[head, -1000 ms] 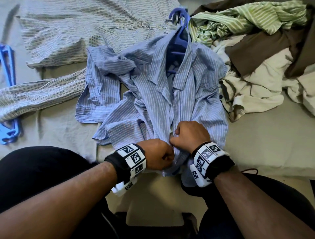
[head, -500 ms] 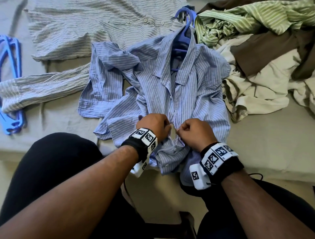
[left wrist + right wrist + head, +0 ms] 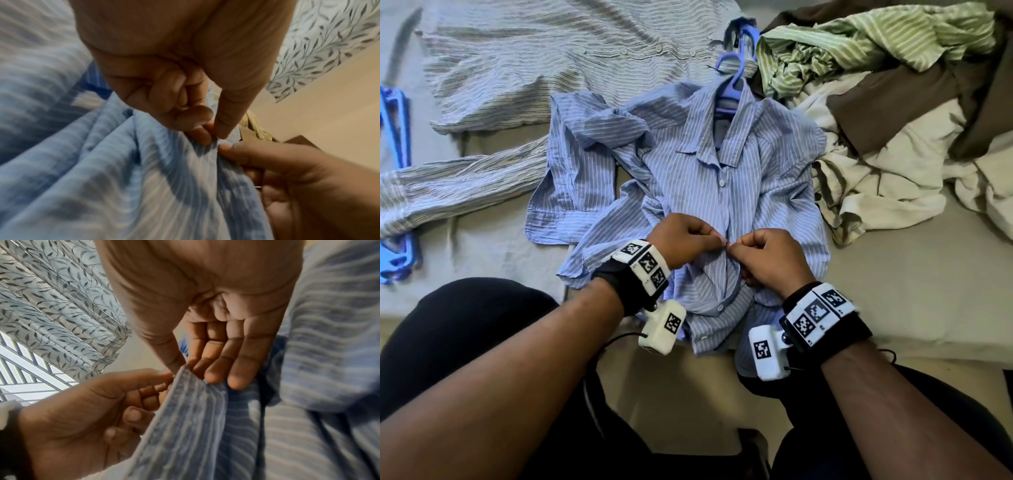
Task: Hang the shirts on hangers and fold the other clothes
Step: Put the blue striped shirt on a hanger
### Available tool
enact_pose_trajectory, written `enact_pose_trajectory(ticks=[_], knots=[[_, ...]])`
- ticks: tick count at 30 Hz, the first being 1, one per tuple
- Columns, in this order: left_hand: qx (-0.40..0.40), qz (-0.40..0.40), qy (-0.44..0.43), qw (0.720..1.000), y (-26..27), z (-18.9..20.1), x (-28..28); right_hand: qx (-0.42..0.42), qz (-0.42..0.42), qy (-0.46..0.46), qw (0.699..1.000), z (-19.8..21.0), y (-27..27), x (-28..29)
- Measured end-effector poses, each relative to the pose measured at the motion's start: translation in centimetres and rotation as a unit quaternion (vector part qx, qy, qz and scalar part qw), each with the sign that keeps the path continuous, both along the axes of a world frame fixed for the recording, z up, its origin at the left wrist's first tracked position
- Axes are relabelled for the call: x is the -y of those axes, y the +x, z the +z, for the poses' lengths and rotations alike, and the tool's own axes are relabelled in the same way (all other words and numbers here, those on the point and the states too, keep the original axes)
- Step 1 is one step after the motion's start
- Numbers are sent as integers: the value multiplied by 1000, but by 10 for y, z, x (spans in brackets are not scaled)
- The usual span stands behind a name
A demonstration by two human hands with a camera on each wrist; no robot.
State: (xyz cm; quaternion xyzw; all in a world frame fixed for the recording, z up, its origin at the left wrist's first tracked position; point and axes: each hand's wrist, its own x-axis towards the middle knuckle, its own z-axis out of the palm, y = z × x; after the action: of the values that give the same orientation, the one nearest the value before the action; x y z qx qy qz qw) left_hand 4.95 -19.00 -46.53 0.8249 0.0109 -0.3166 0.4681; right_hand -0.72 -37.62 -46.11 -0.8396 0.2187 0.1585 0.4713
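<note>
A blue striped shirt [image 3: 756, 178] lies front up on the bed, on a blue hanger [image 3: 732, 92] whose hook sticks out past the collar. One button [image 3: 721, 183] below the collar is fastened. My left hand [image 3: 717, 240] pinches the left edge of the front opening between thumb and forefinger. My right hand [image 3: 736, 247] pinches the opposite edge, fingertips almost touching the left's. The left wrist view shows the left hand [image 3: 213, 134] pinching shirt cloth [image 3: 123, 178]. In the right wrist view the right hand [image 3: 185, 368] holds the stitched front band [image 3: 185, 418].
A grey striped shirt [image 3: 551, 61] is spread at the back left, with several blue hangers [image 3: 393, 137] at the left edge. A pile with a green striped garment [image 3: 859, 44], a brown one [image 3: 893, 102] and a cream one [image 3: 876, 178] fills the right. My knees [image 3: 465, 325] meet the bed edge.
Both hands have moved up the shirt front from near the hem, and their fingertips now meet at the opening. The collar area lies more closed over the hanger.
</note>
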Motion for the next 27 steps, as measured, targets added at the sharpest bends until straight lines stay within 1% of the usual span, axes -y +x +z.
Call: enact_pose_trajectory(ticks=[2, 4, 7, 9, 12, 18, 27], knots=[[-18, -7, -29, 999, 3, 9, -4, 29, 4, 4, 1000, 1, 3, -2], [-23, -9, -40, 999, 4, 12, -8, 61, 14, -6, 998, 3, 4, -4], [-33, 11, -44, 998, 4, 11, -13, 105, 23, -33, 994, 8, 4, -7], [-35, 22, -48, 998, 4, 9, -14, 126, 30, -33, 991, 10, 4, -9], [-44, 32, -53, 997, 5, 10, -17, 133, 47, -16, 990, 11, 3, -10], [-62, 36, -49, 996, 4, 14, -19, 150, 54, 21, 987, 15, 2, -10], [-93, 91, -104, 986, 2, 16, -18, 174, 27, 61, 982, 15, 2, -12]])
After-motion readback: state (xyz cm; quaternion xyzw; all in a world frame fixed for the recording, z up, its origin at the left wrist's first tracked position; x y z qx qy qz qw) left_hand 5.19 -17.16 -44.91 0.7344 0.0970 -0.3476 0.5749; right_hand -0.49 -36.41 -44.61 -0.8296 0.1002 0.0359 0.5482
